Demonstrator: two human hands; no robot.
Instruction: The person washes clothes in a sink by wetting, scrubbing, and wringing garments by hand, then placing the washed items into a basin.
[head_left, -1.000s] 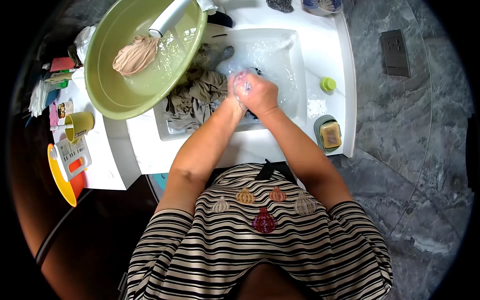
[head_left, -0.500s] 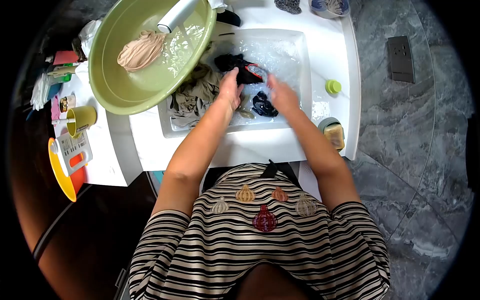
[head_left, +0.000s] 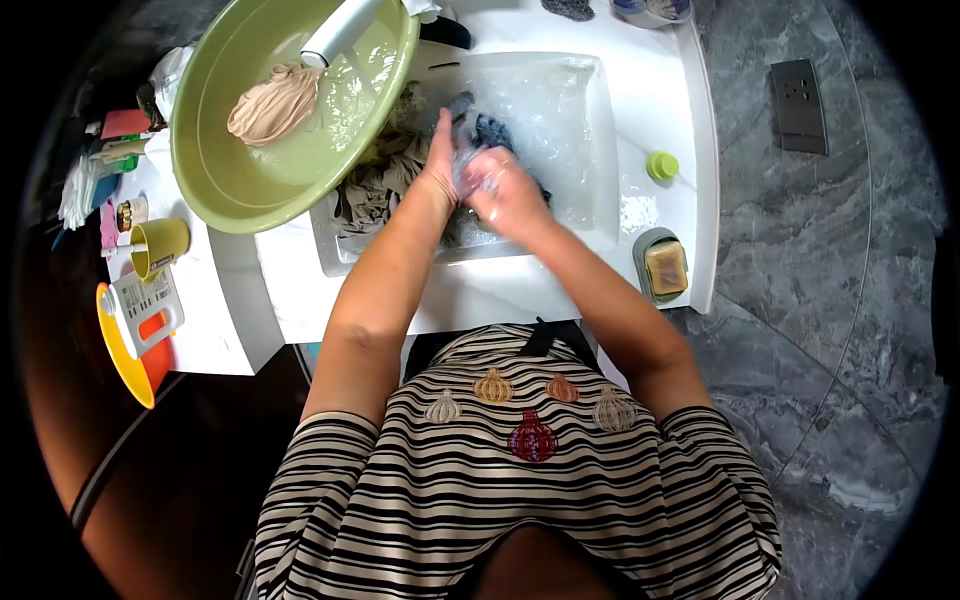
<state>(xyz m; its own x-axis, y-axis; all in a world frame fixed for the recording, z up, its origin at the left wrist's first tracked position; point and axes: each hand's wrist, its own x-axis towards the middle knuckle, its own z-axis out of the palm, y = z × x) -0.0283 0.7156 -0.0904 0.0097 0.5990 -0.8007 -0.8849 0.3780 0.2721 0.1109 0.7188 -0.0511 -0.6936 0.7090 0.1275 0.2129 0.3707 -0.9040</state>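
Observation:
A wet, dark blue-black cloth (head_left: 492, 132) with suds on it is bunched between my two hands, over the sink (head_left: 590, 215). My left hand (head_left: 443, 160) holds the cloth from the left side, its fingers partly hidden behind the fabric. My right hand (head_left: 510, 200) is closed on the cloth from the right, pressed close to the left hand and slightly blurred. Below and around them is cloudy, soapy water. An olive-grey garment (head_left: 375, 195) lies crumpled in the left part of the sink, beside my left wrist.
A green basin (head_left: 205, 190) with water and a peach cloth (head_left: 275, 105) overhangs the sink's left side, under a white faucet (head_left: 342, 30). On the right ledge are a green cap (head_left: 662, 165) and a soap bar (head_left: 666, 268) in a dish. A yellow cup (head_left: 160, 245) and white jug (head_left: 145, 300) stand left.
My hands have come together; the right moved left toward the other. The dark cloth with red edging, spread between them before, is now bunched up, and its red edging no longer shows.

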